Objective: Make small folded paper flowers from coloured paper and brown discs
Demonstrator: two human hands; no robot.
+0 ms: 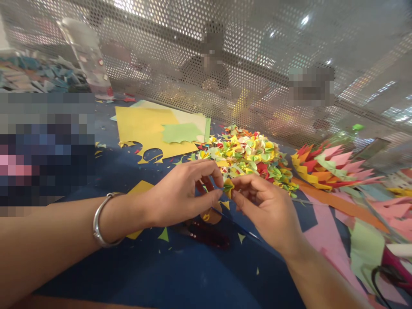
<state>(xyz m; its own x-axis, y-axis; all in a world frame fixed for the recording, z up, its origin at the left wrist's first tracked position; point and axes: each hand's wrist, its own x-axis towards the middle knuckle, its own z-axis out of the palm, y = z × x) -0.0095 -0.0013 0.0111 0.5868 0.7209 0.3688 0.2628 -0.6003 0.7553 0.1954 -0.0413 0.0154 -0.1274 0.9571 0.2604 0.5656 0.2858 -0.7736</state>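
Observation:
Between my two hands is a small folded paper flower (228,188), yellow with green inside. My right hand (270,210) pinches it between thumb and fingers. My left hand (189,193), with a silver bangle (96,221) on its wrist, has thumb and index fingertip closed in at the flower's left edge. Just beyond the hands lies a heap of small paper flowers (251,150) in yellow, green, red and white. Below the fingers lie an orange-brown paper piece (211,216) and a dark red shiny object (206,234), its kind unclear.
Yellow paper sheets (144,124) with cut-out curves lie behind my left hand. At right stand pointed folded-paper pieces (325,167), near pink paper strips (325,231) and a magenta tool (397,270) with a black cord. A perforated panel (154,56) borders the blue table (199,279).

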